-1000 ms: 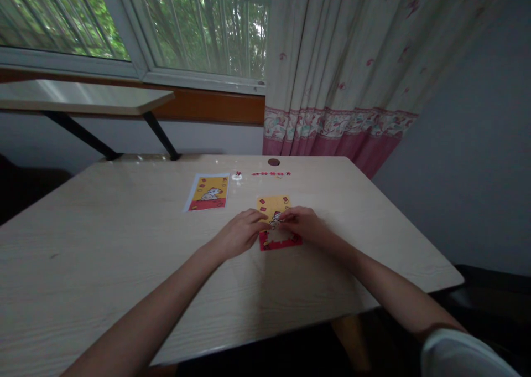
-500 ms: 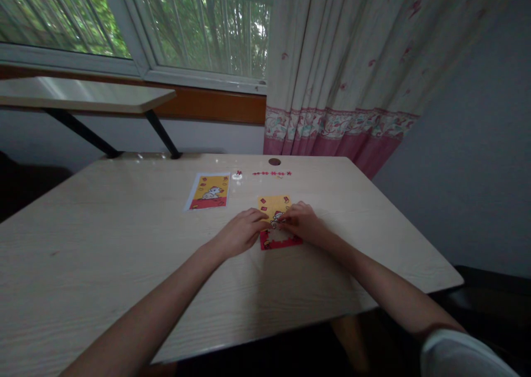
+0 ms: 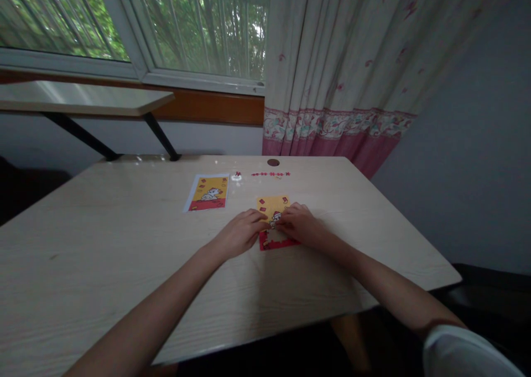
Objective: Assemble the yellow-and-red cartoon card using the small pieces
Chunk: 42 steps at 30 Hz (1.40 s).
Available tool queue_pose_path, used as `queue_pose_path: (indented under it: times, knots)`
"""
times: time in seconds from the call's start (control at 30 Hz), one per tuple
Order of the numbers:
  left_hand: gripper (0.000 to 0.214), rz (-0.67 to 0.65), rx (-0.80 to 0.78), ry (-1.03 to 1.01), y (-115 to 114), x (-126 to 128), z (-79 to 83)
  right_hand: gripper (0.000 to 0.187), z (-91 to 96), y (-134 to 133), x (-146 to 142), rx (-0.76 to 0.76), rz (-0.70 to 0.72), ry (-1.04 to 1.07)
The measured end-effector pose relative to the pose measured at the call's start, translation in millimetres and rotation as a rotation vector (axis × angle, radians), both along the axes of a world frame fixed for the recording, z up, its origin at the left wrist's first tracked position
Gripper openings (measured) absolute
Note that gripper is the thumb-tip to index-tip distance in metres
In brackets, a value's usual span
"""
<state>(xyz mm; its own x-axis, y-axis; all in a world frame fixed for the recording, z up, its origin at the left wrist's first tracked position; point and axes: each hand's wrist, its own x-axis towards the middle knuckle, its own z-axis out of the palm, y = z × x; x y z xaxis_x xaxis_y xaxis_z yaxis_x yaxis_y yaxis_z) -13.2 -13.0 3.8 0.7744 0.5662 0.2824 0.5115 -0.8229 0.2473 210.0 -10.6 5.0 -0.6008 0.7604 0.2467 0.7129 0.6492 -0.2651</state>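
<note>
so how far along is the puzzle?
Mostly built: the puzzle shows its yellow top and red bottom strip joined. In hand: left hand and right hand both press on its middle, hiding any gap there. Left: a row of small red pieces sits unused near the far edge, beside the reference card.

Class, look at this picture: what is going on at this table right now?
A person sits at a pale wooden table by a window, working with both bare hands on a small yellow and red picture sheet lying flat in front of them. The left hand rests on the sheet's left edge, and the right hand presses fingertips onto its middle. A second, similar sheet lies untouched farther back to the left, with a row of small red pieces beyond.
</note>
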Motion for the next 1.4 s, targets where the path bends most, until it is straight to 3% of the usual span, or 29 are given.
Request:
queue_pose_path:
  times: [0.13,0.33,0.5,0.67,1.0,1.2,1.4]
  knots:
    - [0.034,-0.009,0.000,-0.007,1,0,1.3,0.013,3.3,34,7,-0.101,0.040,0.085]
    - [0.035,-0.004,-0.012,-0.009,0,-1,1.5,0.022,7.5,105,16,-0.078,-0.244,0.114]
    - [0.036,-0.001,-0.010,0.007,0,-2,1.1,0.029,-5.8,133,10,-0.038,-0.314,0.038]
    - [0.038,-0.006,-0.014,0.013,-1,-1,2.5,0.027,-10.1,138,6,0.006,-0.307,-0.028]
    - [0.037,-0.001,-0.022,0.018,-1,-1,2.5,0.008,10.2,132,12,-0.082,-0.230,-0.072]
    - [0.036,-0.008,-0.005,0.002,1,-1,-0.4,0.021,11.0,127,15,-0.124,-0.184,-0.062]
    - [0.037,-0.011,-0.025,-0.030,0,-1,-0.6,0.016,10.5,125,18,-0.161,-0.198,-0.007]
